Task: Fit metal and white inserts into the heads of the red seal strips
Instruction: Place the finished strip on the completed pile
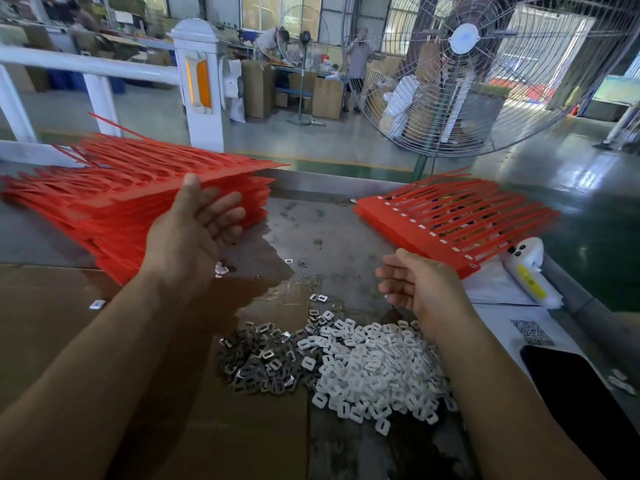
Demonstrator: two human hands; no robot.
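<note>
A tall stack of red seal strips (114, 188) lies at the left of the table. My left hand (197, 223) is at its near edge, palm up, thumb on the top sheet and fingers under it, lifting that sheet. A smaller red strip sheet (450, 223) with white inserts in its heads lies at the right. My right hand (415, 285) hovers beside it, fingers relaxed, holding nothing. Below my hands are a heap of metal inserts (263, 365) and a heap of white inserts (377, 368).
Brown cardboard (69, 327) covers the near left of the table. A black phone (575, 393) and a white bottle (526, 271) lie at the right, on white paper. A large floor fan (485, 71) stands behind the table. People work far back.
</note>
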